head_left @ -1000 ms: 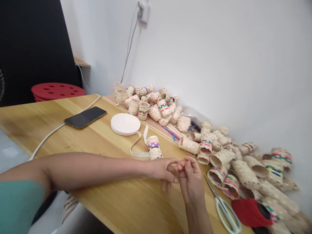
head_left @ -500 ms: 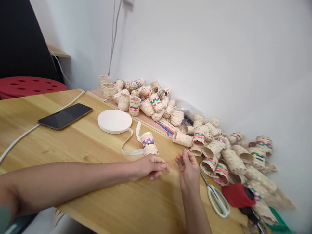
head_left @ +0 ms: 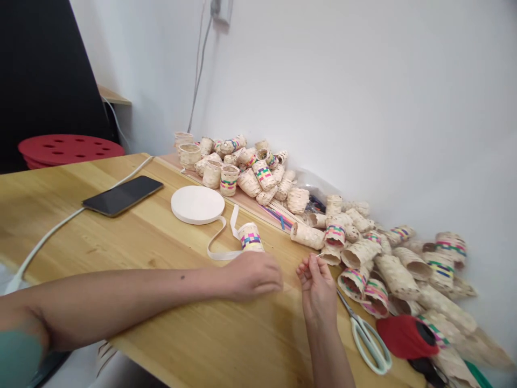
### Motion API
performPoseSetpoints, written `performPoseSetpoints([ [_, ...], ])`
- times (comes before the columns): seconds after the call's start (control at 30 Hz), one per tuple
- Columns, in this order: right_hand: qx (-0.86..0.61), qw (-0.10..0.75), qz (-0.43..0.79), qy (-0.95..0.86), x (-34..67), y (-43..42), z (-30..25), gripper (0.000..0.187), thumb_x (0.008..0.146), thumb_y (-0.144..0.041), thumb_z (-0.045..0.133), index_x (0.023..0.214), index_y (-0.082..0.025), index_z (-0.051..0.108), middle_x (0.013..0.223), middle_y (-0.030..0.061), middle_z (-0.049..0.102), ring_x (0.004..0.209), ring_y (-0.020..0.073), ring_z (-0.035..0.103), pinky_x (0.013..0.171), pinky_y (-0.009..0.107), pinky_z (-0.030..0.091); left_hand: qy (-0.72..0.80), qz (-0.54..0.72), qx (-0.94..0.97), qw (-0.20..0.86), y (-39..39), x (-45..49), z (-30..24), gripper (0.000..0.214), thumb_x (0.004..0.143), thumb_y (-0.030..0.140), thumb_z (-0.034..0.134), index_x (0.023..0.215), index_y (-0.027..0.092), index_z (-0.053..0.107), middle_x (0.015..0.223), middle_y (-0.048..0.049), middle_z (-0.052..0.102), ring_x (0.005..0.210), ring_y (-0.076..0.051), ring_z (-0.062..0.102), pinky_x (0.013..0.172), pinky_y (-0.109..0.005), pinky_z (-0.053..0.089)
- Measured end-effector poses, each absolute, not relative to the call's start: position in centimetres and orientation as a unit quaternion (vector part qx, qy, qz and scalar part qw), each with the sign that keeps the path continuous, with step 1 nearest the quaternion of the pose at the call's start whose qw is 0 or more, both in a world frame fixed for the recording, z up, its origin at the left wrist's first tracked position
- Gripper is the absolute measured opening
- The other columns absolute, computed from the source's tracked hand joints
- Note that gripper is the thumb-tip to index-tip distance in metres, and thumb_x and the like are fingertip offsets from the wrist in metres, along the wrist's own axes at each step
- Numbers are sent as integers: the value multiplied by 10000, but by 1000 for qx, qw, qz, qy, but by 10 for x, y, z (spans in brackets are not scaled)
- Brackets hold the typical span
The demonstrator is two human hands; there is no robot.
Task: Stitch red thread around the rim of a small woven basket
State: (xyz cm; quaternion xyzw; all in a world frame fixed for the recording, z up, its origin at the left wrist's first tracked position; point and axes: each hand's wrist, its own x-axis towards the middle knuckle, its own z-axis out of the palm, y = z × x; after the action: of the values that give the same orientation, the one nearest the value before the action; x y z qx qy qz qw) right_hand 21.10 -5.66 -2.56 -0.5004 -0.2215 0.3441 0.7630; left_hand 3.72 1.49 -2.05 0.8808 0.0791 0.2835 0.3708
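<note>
My left hand [head_left: 256, 276] is above the table with the back of the hand up and its fingers curled closed. Motion blurs it, and whatever is in its fingers is hidden. To its right, my right hand [head_left: 317, 285] is raised with thumb and forefinger pinched on a thin, pale needle-like piece [head_left: 319, 255]. Just behind my left hand stands a small woven bamboo basket [head_left: 249, 237] with a coloured band, its lower part covered by the hand. A white ribbon [head_left: 222, 254] runs beside the basket from a flat white roll [head_left: 197, 202].
Many woven baskets [head_left: 357, 252] lie heaped along the wall. White-handled scissors [head_left: 369, 345] and a red thread spool [head_left: 404, 335] are right of my right hand. A phone [head_left: 123, 195] rests on a white cable [head_left: 48, 237] at the left. Coloured strips [head_left: 278, 216] lie behind the basket.
My left hand has turned from palm-side to back-up. The red thread stretched between my hands no longer shows. My right hand keeps its pinch, and the view has shifted slightly left.
</note>
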Motion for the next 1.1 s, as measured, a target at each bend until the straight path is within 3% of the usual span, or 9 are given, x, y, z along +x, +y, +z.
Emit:
performPoseSetpoints([
  [0.1, -502, 756, 356, -222, 209, -55, -28, 437, 510, -398, 879, 797, -179, 633, 667, -58, 628, 560, 46, 558, 548, 149, 493, 172, 347, 862, 328, 55, 26, -9, 317, 902, 321, 424, 967, 145, 680, 1082, -128, 641, 1069, -254, 521, 974, -388, 361],
  [0.2, -508, 746, 367, -225, 203, -55, -30, 452, 490, -410, 885, 790, -170, 646, 655, -51, 627, 546, 50, 547, 522, 153, 480, 325, 357, 821, 306, 99, 13, -10, 312, 870, 303, 461, 1071, 158, 650, 1141, -102, 624, 1079, -245, 519, 956, -354, 374],
  [0.37, -520, 732, 377, -228, 197, -55, -31, 472, 462, -422, 892, 772, -163, 647, 646, -45, 626, 528, 50, 526, 494, 154, 457, 358, 289, 804, 377, 128, 6, -27, 323, 839, 414, 500, 807, 155, 690, 735, -13, 667, 702, -168, 573, 622, -229, 416],
  [0.47, -527, 727, 377, -228, 196, -55, -31, 481, 450, -432, 892, 764, -166, 642, 643, -46, 626, 523, 48, 518, 491, 152, 446, 356, 258, 784, 438, 125, 9, -32, 381, 778, 510, 575, 701, 151, 674, 493, 27, 544, 474, -114, 455, 465, -211, 315],
  [0.57, -531, 724, 376, -230, 196, -54, -31, 488, 449, -444, 888, 767, -169, 639, 644, -49, 623, 523, 48, 511, 492, 155, 439, 346, 261, 752, 497, 120, 10, -29, 434, 693, 578, 650, 639, 148, 634, 388, 50, 437, 381, -84, 355, 406, -211, 260],
  [0.7, -535, 722, 371, -233, 198, -51, -35, 493, 466, -470, 873, 780, -173, 636, 653, -49, 627, 522, 48, 501, 494, 159, 431, 315, 347, 695, 545, 117, 10, -16, 481, 704, 623, 623, 716, 142, 609, 488, 31, 511, 440, -81, 427, 442, -196, 345],
  [0.83, -546, 712, 371, -240, 198, -46, -47, 485, 485, -485, 856, 773, -164, 636, 651, -32, 635, 512, 59, 503, 488, 178, 422, 289, 423, 645, 567, 121, 24, -7, 488, 725, 609, 607, 796, 126, 611, 729, -52, 651, 643, -122, 590, 596, -232, 480],
  [0.93, -558, 694, 378, -252, 196, -43, -56, 460, 506, -482, 847, 744, -149, 636, 618, -19, 628, 483, 66, 491, 468, 190, 401, 273, 429, 639, 577, 126, 47, -8, 430, 705, 533, 664, 780, 111, 636, 783, -87, 685, 712, -158, 630, 641, -269, 515],
  [1.1, -569, 677, 381, -270, 196, -41, -63, 447, 535, -499, 826, 738, -152, 632, 603, -20, 621, 471, 71, 485, 461, 195, 385, 255, 443, 659, 552, 130, 83, -17, 267, 734, 374, 680, 794, 115, 665, 764, -56, 695, 719, -157, 640, 670, -268, 529],
])
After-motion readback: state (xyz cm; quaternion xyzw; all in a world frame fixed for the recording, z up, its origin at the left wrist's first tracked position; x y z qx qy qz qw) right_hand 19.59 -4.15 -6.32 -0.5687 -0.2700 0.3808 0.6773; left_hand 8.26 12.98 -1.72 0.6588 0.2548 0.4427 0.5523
